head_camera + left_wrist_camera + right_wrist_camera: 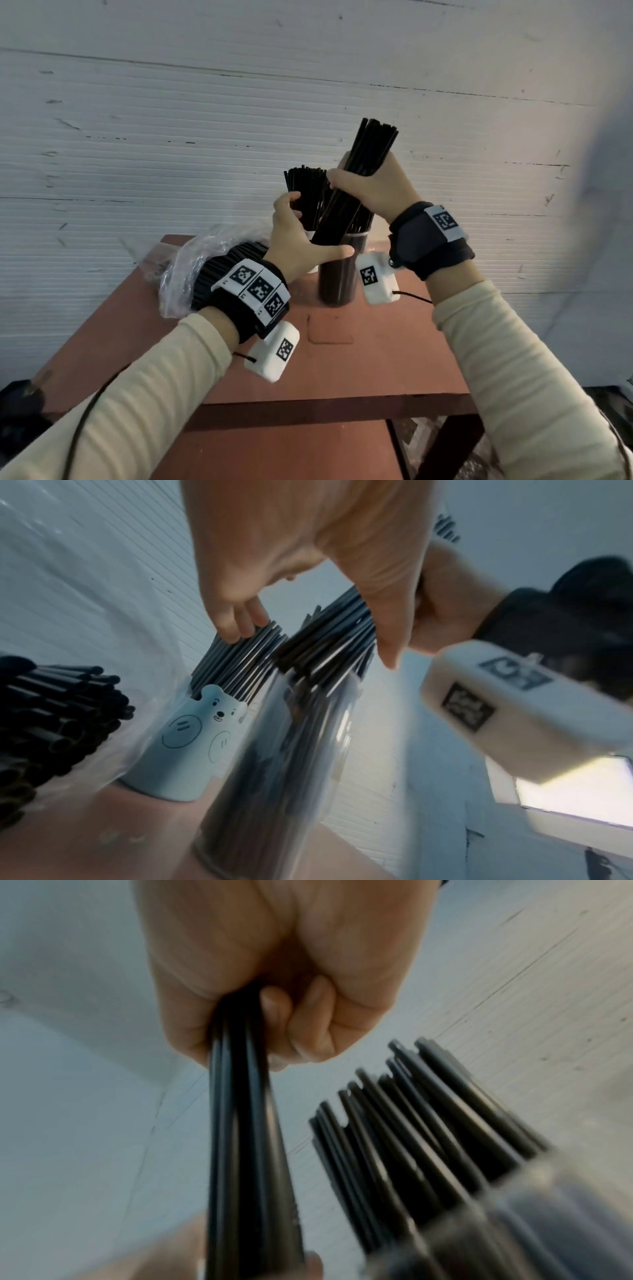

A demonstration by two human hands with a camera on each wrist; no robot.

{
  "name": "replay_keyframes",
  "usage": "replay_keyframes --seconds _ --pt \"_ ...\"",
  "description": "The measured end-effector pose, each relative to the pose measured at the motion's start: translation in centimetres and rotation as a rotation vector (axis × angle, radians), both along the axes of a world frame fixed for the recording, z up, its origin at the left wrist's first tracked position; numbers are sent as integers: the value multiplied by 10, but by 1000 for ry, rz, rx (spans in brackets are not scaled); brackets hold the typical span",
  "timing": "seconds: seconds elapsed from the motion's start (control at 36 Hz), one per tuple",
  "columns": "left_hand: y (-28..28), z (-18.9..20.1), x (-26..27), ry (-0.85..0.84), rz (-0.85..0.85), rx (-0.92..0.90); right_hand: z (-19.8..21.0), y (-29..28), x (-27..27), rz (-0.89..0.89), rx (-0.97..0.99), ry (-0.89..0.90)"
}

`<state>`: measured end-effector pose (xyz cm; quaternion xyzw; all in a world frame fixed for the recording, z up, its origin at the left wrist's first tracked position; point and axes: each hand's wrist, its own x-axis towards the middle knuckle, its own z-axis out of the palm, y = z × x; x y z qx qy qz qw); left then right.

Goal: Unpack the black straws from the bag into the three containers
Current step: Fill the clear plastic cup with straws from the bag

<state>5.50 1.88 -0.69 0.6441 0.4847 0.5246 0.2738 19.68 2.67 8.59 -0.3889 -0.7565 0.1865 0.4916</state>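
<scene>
My right hand [363, 183] grips a bundle of black straws [375, 147], tilted, with its lower end over the clear tall container [337, 281]. The fist closes round the bundle [240, 1150] in the right wrist view. That container [281, 764] holds many straws. My left hand [301, 240] spreads between the two containers, thumb out across the clear one's mouth. Its fingertips [240, 631] touch the straws in the white bear cup [192, 739]. The clear plastic bag [185, 270] lies at the left with more straws [51, 710] in it. A third container is not in view.
Everything stands at the back of a small red-brown table [359, 359], close to a white ribbed wall [205, 120]. The table's front edge is near me. A dark object [20, 401] sits low at the left, off the table.
</scene>
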Motion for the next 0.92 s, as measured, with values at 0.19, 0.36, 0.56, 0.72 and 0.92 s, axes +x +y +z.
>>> replay_keyframes --seconds 0.19,0.36,0.56,0.72,0.92 --pt "33 -4 5 1 -181 -177 27 11 8 -64 27 47" --pt "47 -11 0 85 -207 -200 36 24 14 -121 27 60" --pt "54 -17 -1 128 -204 -182 44 31 21 -160 61 18" --pt "54 -20 0 120 -191 -191 39 36 15 -171 56 -71" --pt "55 -20 -1 107 -192 -201 30 36 8 -213 81 -77"
